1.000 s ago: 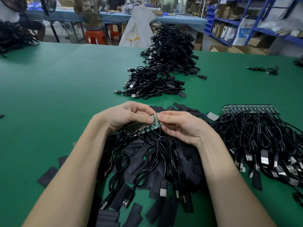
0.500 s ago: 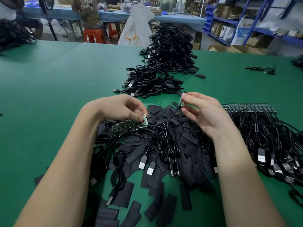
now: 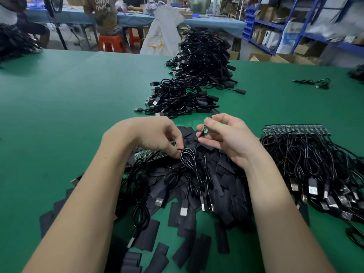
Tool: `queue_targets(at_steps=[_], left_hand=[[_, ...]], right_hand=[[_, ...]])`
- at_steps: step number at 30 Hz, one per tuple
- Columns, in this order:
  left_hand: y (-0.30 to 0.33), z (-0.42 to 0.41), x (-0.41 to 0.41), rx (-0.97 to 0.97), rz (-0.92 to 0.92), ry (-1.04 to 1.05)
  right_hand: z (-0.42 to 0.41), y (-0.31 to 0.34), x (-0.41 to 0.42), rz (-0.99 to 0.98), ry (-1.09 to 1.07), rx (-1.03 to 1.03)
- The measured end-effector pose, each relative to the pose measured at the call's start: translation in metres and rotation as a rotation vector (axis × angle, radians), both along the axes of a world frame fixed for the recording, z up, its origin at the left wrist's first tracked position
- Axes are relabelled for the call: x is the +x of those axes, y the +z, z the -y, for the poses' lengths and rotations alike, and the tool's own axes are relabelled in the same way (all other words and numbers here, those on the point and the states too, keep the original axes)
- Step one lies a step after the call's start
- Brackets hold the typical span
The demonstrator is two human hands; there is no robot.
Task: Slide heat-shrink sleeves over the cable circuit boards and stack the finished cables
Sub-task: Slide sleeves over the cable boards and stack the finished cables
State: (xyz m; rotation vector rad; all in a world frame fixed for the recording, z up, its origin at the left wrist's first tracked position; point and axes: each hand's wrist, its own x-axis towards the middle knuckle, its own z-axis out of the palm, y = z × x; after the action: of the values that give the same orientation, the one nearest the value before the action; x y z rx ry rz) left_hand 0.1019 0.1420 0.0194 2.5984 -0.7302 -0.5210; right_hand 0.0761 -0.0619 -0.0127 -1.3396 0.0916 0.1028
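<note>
My right hand [image 3: 228, 138] pinches a small green circuit board [image 3: 205, 129] on the end of a black cable [image 3: 194, 160], lifted a little above the table. My left hand [image 3: 155, 137] reaches down with curled fingers onto the strip of joined green boards [image 3: 146, 154] and the looped cable beside it; what its fingertips pinch is hidden. Below both hands lies a heap of flat black heat-shrink sleeves [image 3: 222, 186] mixed with cables. A long stack of finished cables [image 3: 197, 75] runs away across the green table [image 3: 69, 107].
A bundle of cables on a board strip [image 3: 319, 164] lies at the right. Loose sleeves [image 3: 149, 235] are scattered near the front edge. A single cable [image 3: 313, 82] lies far right. People sit at a far table [image 3: 82, 14]; shelves [image 3: 295, 26] stand at the back right.
My right hand broke one board off the strip and lifted it up and to the right with its cable. My left hand lowered the strip toward the sleeve heap.
</note>
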Motion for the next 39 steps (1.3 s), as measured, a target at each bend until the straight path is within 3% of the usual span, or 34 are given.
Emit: queue_targets(at_steps=[3, 6, 14, 18, 23, 28, 32, 36, 39], left_hand=[[0.005, -0.003, -0.002, -0.154, -0.004, -0.025], [0.006, -0.005, -0.003, -0.202, -0.048, -0.062], [0.007, -0.012, -0.004, -0.053, -0.183, 0.019], [0.0, -0.011, 0.003, 0.024, -0.122, 0.103], [-0.003, -0.012, 0.006, 0.033, -0.024, 0.196], [-0.001, -0.014, 0.004, -0.002, -0.119, 0.144], [0.004, -0.013, 0.002, 0.008, -0.093, 0.177], [0.009, -0.015, -0.003, 0.14, -0.162, 0.165], [0.01, -0.013, -0.003, -0.009, -0.095, 0.169]], right_hand=[[-0.008, -0.004, -0.001, -0.031, 0.072, -0.059], [-0.014, -0.008, 0.001, -0.024, 0.037, 0.022], [0.0, -0.003, 0.005, 0.093, -0.207, 0.177], [0.001, -0.001, 0.001, 0.114, -0.202, 0.127], [0.006, 0.003, -0.003, 0.099, 0.002, 0.031], [0.007, 0.006, -0.003, 0.158, -0.166, 0.183], [0.002, 0.007, -0.003, 0.175, -0.22, 0.213], [0.004, 0.005, -0.002, 0.123, -0.291, 0.137], [0.008, 0.0, 0.0, 0.045, -0.285, -0.074]])
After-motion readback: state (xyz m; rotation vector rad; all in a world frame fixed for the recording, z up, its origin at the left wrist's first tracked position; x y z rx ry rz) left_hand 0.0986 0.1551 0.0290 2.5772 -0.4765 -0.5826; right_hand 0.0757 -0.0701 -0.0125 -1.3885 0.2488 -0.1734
